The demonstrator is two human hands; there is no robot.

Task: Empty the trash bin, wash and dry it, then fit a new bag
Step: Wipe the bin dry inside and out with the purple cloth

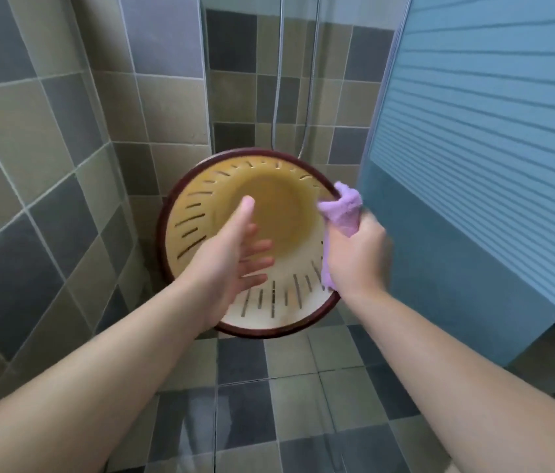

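Drying looks underway: right hand (354,254) grips a purple cloth (342,208) at the empty bin (201,216) rim, left hand (231,257) spread inside; bagging remains.

- Left hand (235,257) reaches forward, fingers straight and spread, thumb raised
- Right hand (357,254) is clenched in a fist, forearm extended

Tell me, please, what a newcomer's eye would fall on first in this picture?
The round yellow slotted plastic bin with a dark red rim, held mid-frame with its opening toward the camera. The left hand reaches inside it, while the right hand grips a crumpled purple cloth at its right rim.
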